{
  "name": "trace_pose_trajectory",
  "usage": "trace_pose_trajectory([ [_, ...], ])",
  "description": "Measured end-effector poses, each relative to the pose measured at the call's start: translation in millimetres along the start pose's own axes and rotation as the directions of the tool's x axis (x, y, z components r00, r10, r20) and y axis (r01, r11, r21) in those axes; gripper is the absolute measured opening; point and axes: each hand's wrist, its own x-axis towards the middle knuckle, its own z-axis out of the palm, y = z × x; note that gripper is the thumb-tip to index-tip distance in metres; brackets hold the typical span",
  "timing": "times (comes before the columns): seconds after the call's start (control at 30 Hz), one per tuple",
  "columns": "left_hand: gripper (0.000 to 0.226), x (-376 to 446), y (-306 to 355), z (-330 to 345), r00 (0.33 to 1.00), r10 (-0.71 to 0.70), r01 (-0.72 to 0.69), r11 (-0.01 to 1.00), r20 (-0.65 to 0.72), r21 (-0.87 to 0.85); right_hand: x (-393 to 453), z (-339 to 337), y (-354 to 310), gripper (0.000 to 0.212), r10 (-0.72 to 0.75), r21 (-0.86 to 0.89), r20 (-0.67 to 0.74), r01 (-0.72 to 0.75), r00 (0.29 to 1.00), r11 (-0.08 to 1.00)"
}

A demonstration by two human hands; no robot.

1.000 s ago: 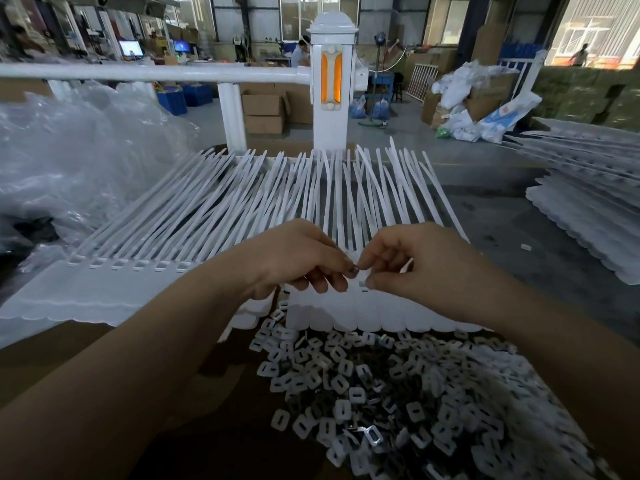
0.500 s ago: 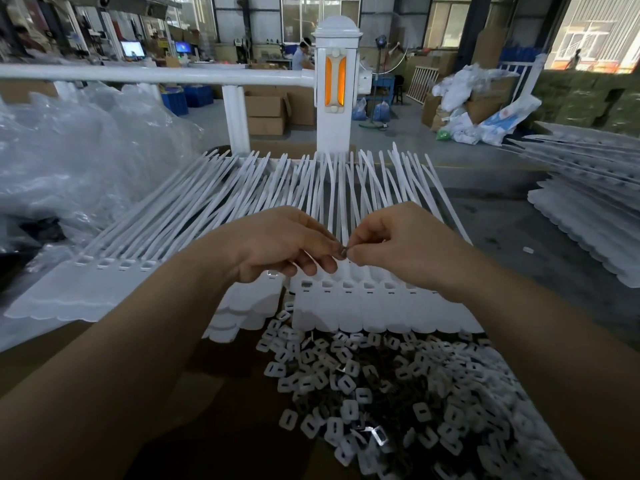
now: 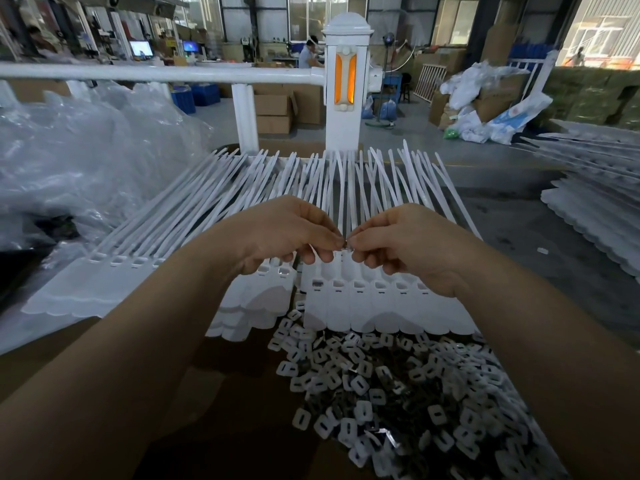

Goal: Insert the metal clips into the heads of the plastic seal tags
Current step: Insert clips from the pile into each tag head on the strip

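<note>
Hands: two; the left hand (image 3: pixel 277 233) and right hand (image 3: pixel 408 244) met fingertip to fingertip above the tags, each with fingers curled in a pinch.
Clip: one small metal clip (image 3: pixel 345 242) was pinched between the thumbs and forefingers of both hands, just above the tag heads; little of it showed.
Tags: two joined rows of white plastic tags (image 3: pixel 388 303), flat scalloped bodies with long thin tails fanned away from the person; six slotted heads showed in the right row, the rest hidden by the hands.
Pile: too many to count; white slotted plastic pieces mixed with shiny metal clips (image 3: pixel 398 386) lay heaped on brown cardboard (image 3: pixel 221 393).
Change: since half a second before, the hands stayed together at the same spot, still pinching.
Left side: crumpled clear plastic sheeting (image 3: pixel 86 157).
</note>
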Motion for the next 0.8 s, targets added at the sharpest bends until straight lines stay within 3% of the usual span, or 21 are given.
trace_pose_trajectory([
  [0.23,0.004,-0.3,0.9,1.4,1.0,0.01,-0.01,1.0,0.007,0.012,-1.5,3.5,-1.2,0.009,-0.058,0.023,-0.021,0.058,0.998,0.998],
  [0.47,0.002,1.4,-2.4,-1.8,0.999,0.006,-0.013,0.992,-0.048,-0.129,-3.1,0.1,0.6,0.007,-0.007,-0.008,-0.003,0.007,1.0,1.0],
  [0.8,0.004,0.8,-3.2,-2.1,0.999,0.024,-0.028,0.994,-0.035,-0.101,-3.8,0.9,1.5,0.008,-0.059,0.061,-0.003,0.059,0.998,0.996],
])
